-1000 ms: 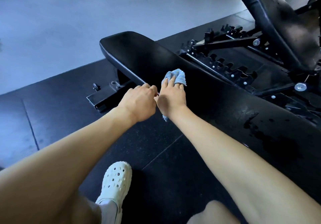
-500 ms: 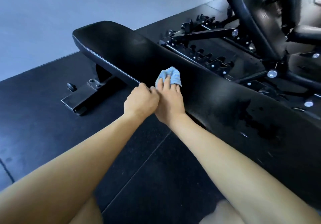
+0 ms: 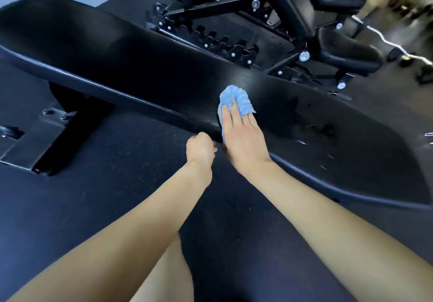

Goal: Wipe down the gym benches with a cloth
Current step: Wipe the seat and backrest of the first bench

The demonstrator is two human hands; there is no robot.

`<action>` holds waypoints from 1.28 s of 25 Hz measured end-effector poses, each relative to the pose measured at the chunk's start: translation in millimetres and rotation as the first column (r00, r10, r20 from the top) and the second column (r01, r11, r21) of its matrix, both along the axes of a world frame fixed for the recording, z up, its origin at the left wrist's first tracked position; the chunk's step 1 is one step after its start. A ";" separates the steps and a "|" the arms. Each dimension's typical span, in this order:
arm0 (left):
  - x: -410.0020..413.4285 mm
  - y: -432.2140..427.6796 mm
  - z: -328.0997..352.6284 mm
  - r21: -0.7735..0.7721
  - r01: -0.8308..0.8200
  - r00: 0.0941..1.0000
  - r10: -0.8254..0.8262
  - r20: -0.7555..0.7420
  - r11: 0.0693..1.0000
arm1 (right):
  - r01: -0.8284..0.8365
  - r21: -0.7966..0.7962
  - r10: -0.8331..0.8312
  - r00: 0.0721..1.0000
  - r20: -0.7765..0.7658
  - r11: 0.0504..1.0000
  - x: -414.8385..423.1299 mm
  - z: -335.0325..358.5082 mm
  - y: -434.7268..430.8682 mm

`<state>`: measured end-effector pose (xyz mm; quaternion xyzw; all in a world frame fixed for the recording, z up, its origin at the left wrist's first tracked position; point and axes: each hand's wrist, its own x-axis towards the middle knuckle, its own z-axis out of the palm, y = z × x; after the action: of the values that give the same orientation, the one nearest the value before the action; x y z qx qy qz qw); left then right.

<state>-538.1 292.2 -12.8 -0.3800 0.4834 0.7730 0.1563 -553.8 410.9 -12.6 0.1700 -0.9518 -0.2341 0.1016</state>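
Bench pad (image 3: 140, 67), cloth (image 3: 236, 95) half hidden under right hand (image 3: 243, 142)

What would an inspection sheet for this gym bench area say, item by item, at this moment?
Surface: black bench pad, flat; dark wet-looking patches to the right of the cloth.
Job's things: blue cloth, bunched, lying on the pad near its front edge.
Clutter: nothing seen.
Grippers: right hand presses the cloth with straight fingers; left hand curled beside the pad's front edge, nothing visible in it.
Cables: nothing seen.
Surroundings: rubber floor; adjustable bench behind the pad; silver bar at the far right, blurred.
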 end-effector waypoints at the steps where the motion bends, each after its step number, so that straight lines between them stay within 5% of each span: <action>1: 0.4 -0.2 -0.7 0.015 -0.019 1.000 0.019 0.010 1.000 | 0.008 -0.022 -0.008 1.000 0.000 1.000 -1.9 -2.2 -8.4; 7: 7.8 11.2 17.4 0.202 -0.195 0.981 0.187 0.059 0.960 | -0.049 -0.181 0.043 0.998 -0.040 0.982 27.9 9.0 40.1; 13: 21.0 16.4 25.5 0.240 -0.232 0.972 0.235 0.014 0.943 | 0.100 -0.095 -0.107 0.992 -0.071 0.990 42.6 -3.9 65.7; 18: 33.9 9.8 9.8 0.248 -0.223 0.969 0.242 -0.051 0.943 | -0.011 -0.148 -0.013 0.986 -0.164 0.989 20.5 -19.9 9.8; 25: 38.7 21.4 24.9 0.239 -0.270 0.958 0.284 -0.029 0.933 | 0.025 -0.050 -0.034 0.983 -0.182 0.998 60.9 -18.6 88.9; 29: 44.8 27.5 27.2 0.220 -0.262 0.957 0.282 -0.063 0.940 | -0.034 -0.243 -0.005 0.987 -0.158 0.969 41.1 -3.6 30.8; 32: 45.3 19.0 25.8 0.212 -0.233 0.960 0.259 -0.106 0.949 | -0.120 -0.546 -0.010 0.973 -0.229 0.829 38.5 1.7 -2.3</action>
<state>-492.7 311.2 13.0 -0.3677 0.3623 0.8541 0.0630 -515.3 408.6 -10.9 0.1335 -0.9559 0.0383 0.2588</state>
